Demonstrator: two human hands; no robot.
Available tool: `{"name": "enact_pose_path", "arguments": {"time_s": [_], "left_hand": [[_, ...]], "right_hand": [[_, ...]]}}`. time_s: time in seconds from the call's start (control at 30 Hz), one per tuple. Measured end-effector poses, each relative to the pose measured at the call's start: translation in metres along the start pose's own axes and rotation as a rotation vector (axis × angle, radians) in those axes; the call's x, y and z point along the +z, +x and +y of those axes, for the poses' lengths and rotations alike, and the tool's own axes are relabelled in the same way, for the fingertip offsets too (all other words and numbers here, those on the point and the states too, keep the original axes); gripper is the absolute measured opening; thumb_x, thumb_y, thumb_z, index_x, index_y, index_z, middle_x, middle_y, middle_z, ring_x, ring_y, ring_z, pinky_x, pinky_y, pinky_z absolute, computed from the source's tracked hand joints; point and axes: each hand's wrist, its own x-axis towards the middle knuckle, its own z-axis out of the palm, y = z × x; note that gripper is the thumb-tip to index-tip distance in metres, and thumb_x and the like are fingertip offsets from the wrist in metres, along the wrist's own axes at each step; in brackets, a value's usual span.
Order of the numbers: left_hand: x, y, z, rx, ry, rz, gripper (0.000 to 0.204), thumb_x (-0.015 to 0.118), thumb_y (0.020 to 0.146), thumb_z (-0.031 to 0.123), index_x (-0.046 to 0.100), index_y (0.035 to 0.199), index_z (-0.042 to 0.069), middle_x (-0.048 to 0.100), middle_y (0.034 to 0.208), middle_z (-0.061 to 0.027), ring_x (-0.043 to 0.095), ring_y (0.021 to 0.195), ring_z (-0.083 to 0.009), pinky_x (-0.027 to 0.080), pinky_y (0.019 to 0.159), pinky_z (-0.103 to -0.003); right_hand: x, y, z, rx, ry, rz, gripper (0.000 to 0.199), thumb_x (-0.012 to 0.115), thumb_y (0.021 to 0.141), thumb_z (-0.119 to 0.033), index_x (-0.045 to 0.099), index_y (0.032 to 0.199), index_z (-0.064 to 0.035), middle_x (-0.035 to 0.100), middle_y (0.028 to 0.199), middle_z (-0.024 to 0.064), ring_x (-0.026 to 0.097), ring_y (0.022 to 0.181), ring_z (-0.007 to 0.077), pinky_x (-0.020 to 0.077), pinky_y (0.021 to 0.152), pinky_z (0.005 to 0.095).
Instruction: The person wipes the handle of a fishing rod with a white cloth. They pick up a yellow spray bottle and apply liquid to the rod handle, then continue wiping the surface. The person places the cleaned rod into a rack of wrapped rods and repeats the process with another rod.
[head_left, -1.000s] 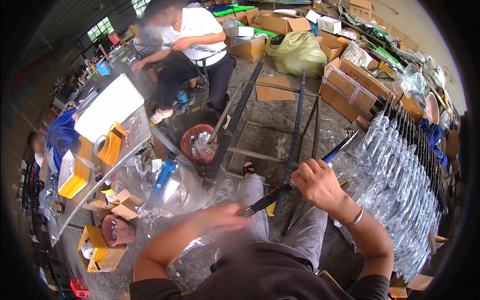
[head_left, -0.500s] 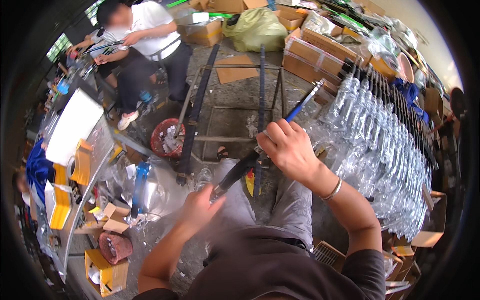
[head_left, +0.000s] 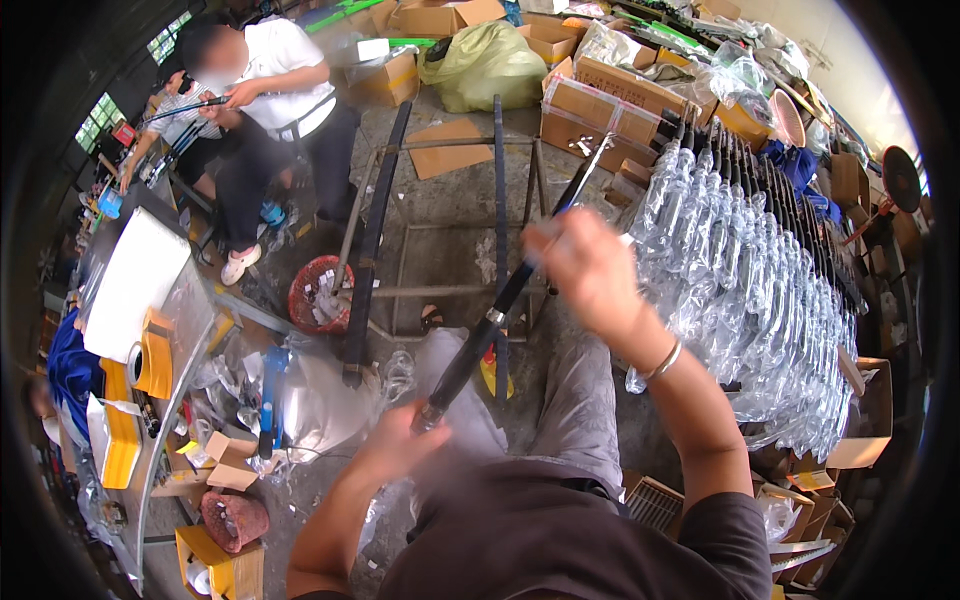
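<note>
A black fishing rod [head_left: 465,365] slants across my lap, its grip end low on the left and its slim metal-ringed tip up and to the right. My left hand [head_left: 397,442] is closed round the butt of the grip. Higher up, my right hand [head_left: 592,270] is blurred by motion, with curled fingers covering part of the rod. Below the rod's middle, a yellow and red item [head_left: 489,372] shows between my legs, partly hidden.
A metal frame with dark padded bars [head_left: 378,235] stands ahead. Plastic-wrapped rods [head_left: 740,290] lean in a row on the right. A red basket [head_left: 322,293] sits left of the frame. Beyond it, a person [head_left: 285,75] handles another rod. A cluttered table [head_left: 190,350] is at left.
The rod has turned steeper, and its grip shows more fully. My right hand has risen a little, and my left hand has dropped slightly. The whole view has shifted somewhat.
</note>
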Motion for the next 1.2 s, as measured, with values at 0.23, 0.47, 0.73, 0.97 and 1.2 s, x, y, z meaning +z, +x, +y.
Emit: {"name": "enact_pose_path", "arguments": {"time_s": [0.23, 0.47, 0.73, 0.97, 1.2], "left_hand": [[0.002, 0.0, -0.015, 0.087, 0.031, 0.07, 0.033, 0.07, 0.084, 0.03, 0.062, 0.102, 0.003, 0.064, 0.08, -0.0043, 0.059, 0.073, -0.0124, 0.048, 0.069, -0.03], [0.011, 0.012, 0.011, 0.278, 0.095, 0.289, 0.031, 0.073, 0.088, 0.021, 0.056, 0.097, -0.002, 0.06, 0.072, -0.0072, 0.054, 0.066, -0.0103, 0.045, 0.062, -0.028], [0.016, 0.017, 0.015, 0.544, 0.191, 0.43, 0.034, 0.067, 0.091, 0.022, 0.055, 0.111, -0.002, 0.059, 0.075, -0.0123, 0.056, 0.067, -0.0232, 0.045, 0.063, -0.035], [0.025, 0.02, 0.026, 0.442, 0.162, 0.431, 0.032, 0.063, 0.092, 0.015, 0.054, 0.119, -0.001, 0.059, 0.076, -0.0099, 0.056, 0.068, -0.0178, 0.045, 0.063, -0.031], [0.03, 0.03, 0.018, 0.543, 0.179, 0.471, 0.033, 0.067, 0.09, 0.012, 0.054, 0.116, -0.002, 0.06, 0.079, -0.0087, 0.06, 0.07, -0.015, 0.049, 0.065, -0.031]], "right_hand": [[-0.007, -0.002, 0.017, 0.284, -0.042, 0.009, 0.033, 0.07, 0.071, -0.003, 0.067, 0.103, -0.0073, 0.054, 0.087, 0.0074, 0.058, 0.072, 0.0251, 0.0515, 0.059, 0.0349], [0.013, -0.061, -0.037, 1.358, 1.122, 0.168, 0.033, 0.07, 0.09, -0.016, 0.063, 0.12, -0.0033, 0.063, 0.095, -0.0003, 0.057, 0.078, 0.0061, 0.048, 0.07, 0.0234], [0.014, -0.075, -0.068, 1.478, 1.504, 0.159, 0.02, 0.055, 0.098, -0.013, 0.045, 0.115, -0.0089, 0.064, 0.088, 0.0074, 0.064, 0.082, 0.0167, 0.0529, 0.074, 0.0285], [0.009, -0.072, -0.071, 1.22, 1.161, 0.068, 0.021, 0.064, 0.09, -0.002, 0.057, 0.11, -0.0034, 0.059, 0.095, 0.006, 0.06, 0.085, 0.0148, 0.05, 0.074, 0.0291], [0.012, -0.045, -0.102, 0.363, 0.588, 0.007, 0.036, 0.074, 0.07, 0.0, 0.067, 0.104, -0.007, 0.059, 0.096, 0.0121, 0.063, 0.078, 0.0282, 0.0544, 0.062, 0.034]]}}
